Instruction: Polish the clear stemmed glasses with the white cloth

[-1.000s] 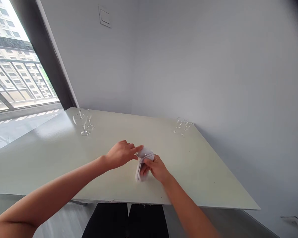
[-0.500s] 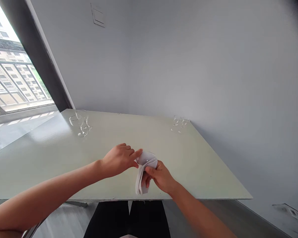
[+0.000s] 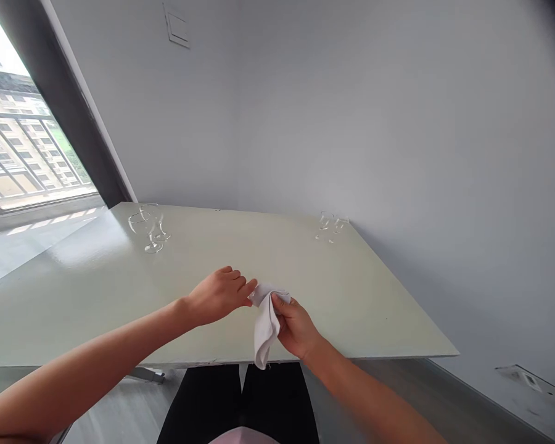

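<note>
My right hand (image 3: 298, 327) grips a white cloth (image 3: 267, 327), its thumb pressed on top and one end hanging down toward the table's front edge. To the left, my left hand (image 3: 222, 296) has its thumb and forefinger pinched on a small clear glass (image 3: 253, 298) at the cloth's upper left. Most of that glass is hidden by the cloth and fingers, so its full shape cannot be made out. Both hands are above the near middle of the pale table (image 3: 203, 246).
Two larger stemmed glasses (image 3: 153, 248) stand at the table's left back. Two smaller stemmed glasses (image 3: 324, 221) are near the right back corner, close to the wall (image 3: 374, 123). A window (image 3: 23, 135) is on the far left.
My right hand has turned with the cloth, which now covers the glass bowl that showed before. The cloth's loose end hangs lower. My left hand keeps its pinch, shifted slightly left.
</note>
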`<control>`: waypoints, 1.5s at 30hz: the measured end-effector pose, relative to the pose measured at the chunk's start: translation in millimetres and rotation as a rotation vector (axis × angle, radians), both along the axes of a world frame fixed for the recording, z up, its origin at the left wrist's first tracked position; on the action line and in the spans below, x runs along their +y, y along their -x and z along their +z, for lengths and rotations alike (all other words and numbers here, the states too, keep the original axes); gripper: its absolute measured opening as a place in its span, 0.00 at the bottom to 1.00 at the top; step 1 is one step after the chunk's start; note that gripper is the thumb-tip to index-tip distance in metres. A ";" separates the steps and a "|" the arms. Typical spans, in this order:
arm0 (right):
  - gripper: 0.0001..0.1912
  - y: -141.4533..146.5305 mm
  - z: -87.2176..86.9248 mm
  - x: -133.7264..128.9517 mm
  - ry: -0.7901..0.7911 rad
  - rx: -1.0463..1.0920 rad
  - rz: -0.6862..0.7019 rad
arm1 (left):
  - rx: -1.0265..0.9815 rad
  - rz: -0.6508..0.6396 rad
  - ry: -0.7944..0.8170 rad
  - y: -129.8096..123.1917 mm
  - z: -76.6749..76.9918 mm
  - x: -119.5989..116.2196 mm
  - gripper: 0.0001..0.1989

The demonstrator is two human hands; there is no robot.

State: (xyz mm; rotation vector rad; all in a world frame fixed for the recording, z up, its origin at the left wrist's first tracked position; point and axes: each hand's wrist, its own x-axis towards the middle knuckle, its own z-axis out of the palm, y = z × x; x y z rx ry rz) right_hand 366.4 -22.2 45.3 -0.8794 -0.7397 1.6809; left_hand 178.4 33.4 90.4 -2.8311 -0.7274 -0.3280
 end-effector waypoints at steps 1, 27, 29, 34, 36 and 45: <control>0.14 0.2 2.2 -3.8 -0.046 -0.058 0.036 | -0.021 -0.005 0.028 2.0 -0.1 -0.2 0.18; 0.21 -68.1 48.8 -17.5 -1.177 -1.373 0.040 | -0.559 0.472 1.240 12.5 -32.0 -6.0 0.21; 0.25 -46.5 42.9 -17.1 -1.292 -1.428 0.124 | -0.438 0.485 0.960 4.4 -34.3 -10.0 0.13; 0.17 -14.7 37.3 8.1 -1.184 -1.290 0.088 | -0.220 0.288 0.355 -13.4 -32.0 -27.9 0.08; 0.16 -19.1 40.3 23.4 -0.930 -1.096 0.071 | -0.244 0.234 0.239 -14.8 -30.6 -30.8 0.09; 0.08 -9.0 6.1 42.3 -0.062 0.144 -0.118 | -0.610 0.387 0.119 -26.1 -43.9 -30.3 0.15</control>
